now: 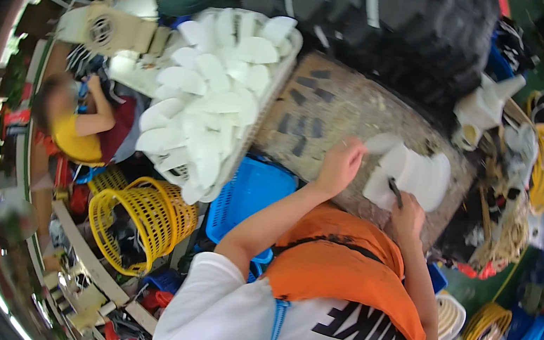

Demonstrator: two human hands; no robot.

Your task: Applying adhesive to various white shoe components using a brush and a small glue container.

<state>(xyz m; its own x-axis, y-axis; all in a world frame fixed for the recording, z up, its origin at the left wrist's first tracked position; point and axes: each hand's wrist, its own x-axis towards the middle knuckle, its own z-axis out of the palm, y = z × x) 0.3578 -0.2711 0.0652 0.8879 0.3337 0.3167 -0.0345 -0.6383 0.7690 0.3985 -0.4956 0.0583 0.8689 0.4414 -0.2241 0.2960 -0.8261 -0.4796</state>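
Observation:
A dark, slim-handled tool (394, 190) is gripped in my right hand (408, 216), its lower end against a stack of white curved sheets (413, 177). What kind of tool it is, I cannot make out. My left hand (342, 164) is just left of the stack, thumb and fingers pinched together at the end of a single white curved piece (382, 143). That piece sticks out at the stack's upper left side. Both hands are over a worn brown work board (359, 113), where several small dark grey strips (302, 126) lie to the left.
Left of the board, a white basket (231, 176) is heaped with white half-round pieces (218, 83). Below it are a blue crate (250, 195) and yellow baskets (128, 222). Black stacked material (399, 41) stands behind. A white container (487, 108) is at the right; a seated person (84, 119) works far left.

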